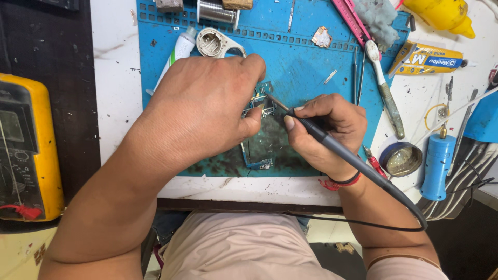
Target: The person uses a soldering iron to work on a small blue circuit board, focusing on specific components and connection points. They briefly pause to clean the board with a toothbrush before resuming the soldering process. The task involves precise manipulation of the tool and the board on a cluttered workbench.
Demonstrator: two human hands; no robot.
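Note:
My left hand [207, 103] presses down on a small circuit board [259, 155] that lies on a blue work mat [301, 67], thumb and forefinger pinching its upper end. My right hand [324, 132] grips a black soldering iron [332, 145] like a pen. Its metal tip touches the board's top part, just beside my left forefinger. The iron's black cable runs off past my right wrist. Most of the board is hidden under my left hand.
A yellow multimeter [26, 150] sits at the left. On the mat's top lie a white tube [179, 52], a metal ring part [212, 42] and a solder spool [217, 11]. Right of the mat are a toothbrush [384, 88], a round tin [400, 159], a blue tool [437, 166] and a yellow glue box [425, 58].

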